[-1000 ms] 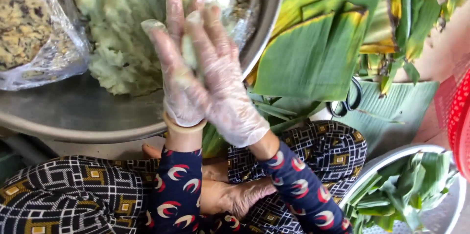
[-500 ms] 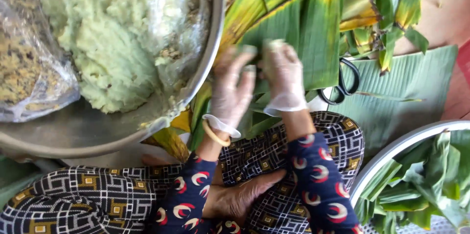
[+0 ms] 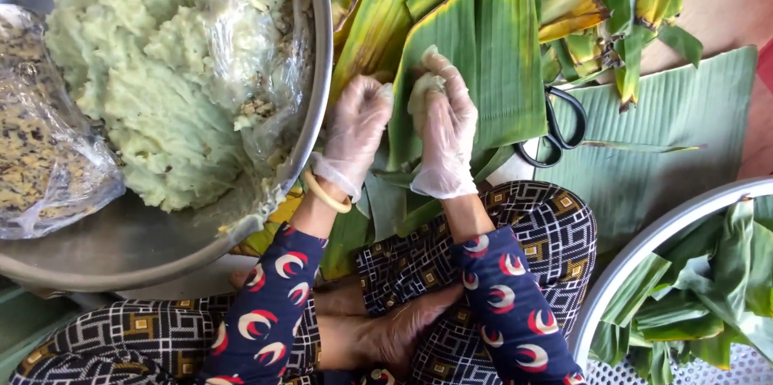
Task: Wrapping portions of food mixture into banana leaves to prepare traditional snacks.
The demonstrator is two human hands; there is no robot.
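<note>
Both my hands wear clear plastic gloves. My right hand (image 3: 445, 135) holds a small lump of pale green dough (image 3: 422, 92) over a green banana leaf piece (image 3: 475, 63). My left hand (image 3: 356, 131) rests just beside it on the leaf's left edge, fingers curled and touching the leaf. A yellow bangle circles my left wrist. Left of the hands sits a large metal bowl (image 3: 161, 260) holding a big mass of pale green dough (image 3: 137, 87) and clear plastic wrap.
Black-handled scissors (image 3: 560, 131) lie on the leaves to the right. A plastic bag of brownish filling (image 3: 40, 159) sits in the bowl's left side. A white basin (image 3: 644, 248) with folded leaf strips stands at lower right. More leaves fan out above.
My hands moved from pressed together over the dough bowl rightward onto the banana leaf. They parted, and the dough lump now sits in my right hand over the leaf.
</note>
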